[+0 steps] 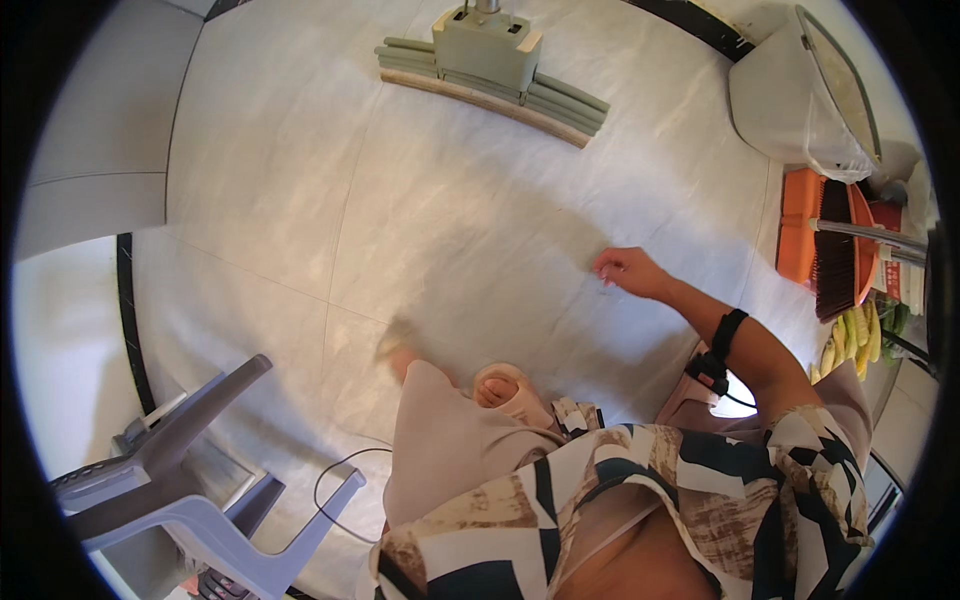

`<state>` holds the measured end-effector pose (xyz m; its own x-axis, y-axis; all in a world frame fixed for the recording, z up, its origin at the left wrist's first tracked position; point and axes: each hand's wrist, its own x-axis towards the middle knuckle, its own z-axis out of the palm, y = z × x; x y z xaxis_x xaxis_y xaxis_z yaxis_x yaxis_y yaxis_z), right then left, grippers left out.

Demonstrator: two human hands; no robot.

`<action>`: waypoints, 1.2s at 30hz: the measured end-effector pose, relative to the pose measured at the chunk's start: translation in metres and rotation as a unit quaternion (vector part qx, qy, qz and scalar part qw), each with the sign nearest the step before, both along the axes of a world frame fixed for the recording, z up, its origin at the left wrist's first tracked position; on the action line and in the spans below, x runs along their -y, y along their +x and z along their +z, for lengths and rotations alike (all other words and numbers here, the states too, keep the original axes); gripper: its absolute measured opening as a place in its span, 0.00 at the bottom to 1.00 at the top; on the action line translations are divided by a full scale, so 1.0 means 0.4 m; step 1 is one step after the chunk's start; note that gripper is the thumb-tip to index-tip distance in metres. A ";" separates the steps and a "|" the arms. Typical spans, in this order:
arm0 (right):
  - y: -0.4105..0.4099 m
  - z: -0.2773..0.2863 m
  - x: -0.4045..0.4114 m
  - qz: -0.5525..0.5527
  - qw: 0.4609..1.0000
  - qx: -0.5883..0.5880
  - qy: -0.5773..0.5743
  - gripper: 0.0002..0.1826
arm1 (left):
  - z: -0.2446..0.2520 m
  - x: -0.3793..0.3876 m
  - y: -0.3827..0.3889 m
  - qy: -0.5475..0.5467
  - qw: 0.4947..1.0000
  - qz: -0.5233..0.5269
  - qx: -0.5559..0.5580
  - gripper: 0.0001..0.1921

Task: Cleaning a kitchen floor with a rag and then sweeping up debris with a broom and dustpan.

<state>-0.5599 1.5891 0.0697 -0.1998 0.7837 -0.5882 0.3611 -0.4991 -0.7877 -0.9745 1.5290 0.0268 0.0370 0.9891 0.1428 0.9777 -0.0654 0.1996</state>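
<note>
My right hand (630, 271) hangs over the pale, marble-look floor (450, 217), its fingers loosely curled and nothing visible in them. A black strap with a small device (709, 371) is around the right forearm. My left hand is out of view. Ahead of me, a grey-green sponge mop head (491, 56) rests on the floor, its metal pole running out of the top of the picture. One slippered foot (499, 390) shows below, between the light trousers (465, 450). The other foot (397, 349) is blurred.
A grey plastic chair (202, 450) stands at lower left, near a thin black cable (319, 480). On the right are a lined waste bin (780, 97), an orange dustpan (796, 225), a dark-bristled broom (834, 255) and yellow-green produce (847, 337). A cabinet (105, 112) edges the left.
</note>
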 end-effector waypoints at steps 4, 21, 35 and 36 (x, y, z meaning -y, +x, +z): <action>-0.148 0.031 -0.026 0.057 0.993 -0.091 0.041 0.10 | 0.023 -0.141 0.238 -0.089 0.965 -0.188 0.159 0.23; -0.465 -0.030 0.044 0.373 0.893 -0.049 0.246 0.08 | 1.243 0.155 -0.246 0.027 0.931 0.321 0.173 0.18; -0.351 -0.078 0.073 0.299 0.906 -0.003 0.300 0.08 | 0.772 0.524 -0.373 0.004 0.886 0.350 0.303 0.15; -0.334 -0.080 0.057 0.288 0.926 -0.016 0.243 0.07 | 0.731 0.536 -0.370 0.001 0.875 0.332 0.353 0.16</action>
<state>-0.6936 1.5663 0.0377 -0.6789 0.7115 -0.1810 0.4297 0.1851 -0.8838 -1.1224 1.3148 0.3191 -0.6439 0.7585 -0.1002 0.4330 0.4693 0.7696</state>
